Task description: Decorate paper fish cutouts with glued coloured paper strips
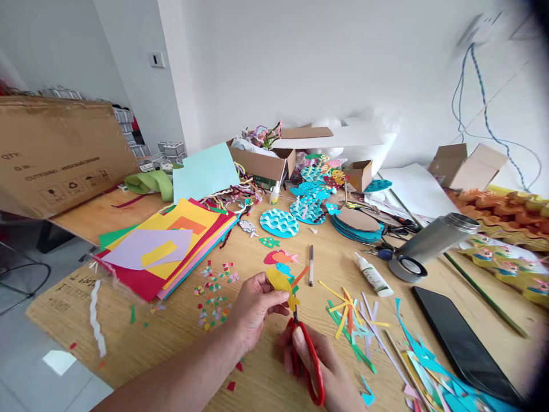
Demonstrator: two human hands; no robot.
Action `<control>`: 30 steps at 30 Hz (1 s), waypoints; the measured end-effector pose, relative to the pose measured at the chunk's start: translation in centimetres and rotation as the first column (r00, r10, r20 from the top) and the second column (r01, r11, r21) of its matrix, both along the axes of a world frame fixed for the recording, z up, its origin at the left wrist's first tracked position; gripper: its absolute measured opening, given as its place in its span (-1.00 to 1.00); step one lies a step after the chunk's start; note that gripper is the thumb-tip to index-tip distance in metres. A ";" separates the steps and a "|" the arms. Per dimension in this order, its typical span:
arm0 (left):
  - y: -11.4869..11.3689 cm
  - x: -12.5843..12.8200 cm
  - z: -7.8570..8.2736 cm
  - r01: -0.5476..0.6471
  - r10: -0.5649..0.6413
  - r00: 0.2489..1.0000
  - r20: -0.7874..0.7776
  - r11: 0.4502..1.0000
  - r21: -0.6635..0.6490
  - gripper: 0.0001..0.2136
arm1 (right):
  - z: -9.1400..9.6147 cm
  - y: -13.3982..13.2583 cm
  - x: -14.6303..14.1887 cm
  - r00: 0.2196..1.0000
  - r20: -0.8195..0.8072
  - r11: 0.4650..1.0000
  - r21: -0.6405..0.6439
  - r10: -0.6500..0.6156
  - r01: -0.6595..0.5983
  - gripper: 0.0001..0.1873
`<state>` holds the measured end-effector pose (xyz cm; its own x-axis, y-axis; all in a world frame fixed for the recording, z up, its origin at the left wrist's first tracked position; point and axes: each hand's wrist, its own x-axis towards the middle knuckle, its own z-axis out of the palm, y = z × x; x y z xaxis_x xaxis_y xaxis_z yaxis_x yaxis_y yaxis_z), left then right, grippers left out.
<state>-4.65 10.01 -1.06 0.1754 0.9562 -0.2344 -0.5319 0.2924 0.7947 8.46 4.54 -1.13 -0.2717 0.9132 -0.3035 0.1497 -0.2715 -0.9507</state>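
My left hand (254, 306) pinches a small yellow paper shape (281, 283) over the wooden table (180, 326). My right hand (328, 369) grips red-handled scissors (309, 360), thumb through a loop, with the blades pointing up into the yellow piece's lower edge. Just beyond lie a red and orange paper fish (281, 257), an orange strip and a black pen (311, 265).
A stack of coloured paper sheets (167, 249) lies to the left, confetti bits (214, 294) beside it. Cut strips (355, 320), a glue bottle (373, 274), a tape roll (407, 268), a steel flask (437, 236) and a black phone (461, 343) lie right. Blue wave discs (278, 222) and cardboard boxes stand behind.
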 end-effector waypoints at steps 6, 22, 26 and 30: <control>0.0 0.0 -0.2 -0.003 0.002 1.000 -0.028 1.000 -0.021 -0.72 | -0.4 0.2 -0.1 0.999 0.032 1.000 0.027 0.004 -0.005 -0.40; -0.5 0.6 -0.4 -0.053 0.051 0.995 -0.086 0.998 -0.021 -0.76 | -0.6 0.3 -0.1 1.000 0.001 1.000 0.027 0.012 -0.012 -0.43; -0.5 0.7 -0.3 -0.057 0.054 0.994 -0.099 0.998 -0.025 -0.76 | -0.7 0.4 0.1 0.999 0.023 0.999 0.033 0.030 -0.031 -0.42; -0.6 0.8 -0.1 -0.067 0.064 0.991 -0.114 0.998 -0.023 -0.77 | -1.3 0.6 0.2 0.997 0.045 0.997 0.040 0.070 -0.072 -0.39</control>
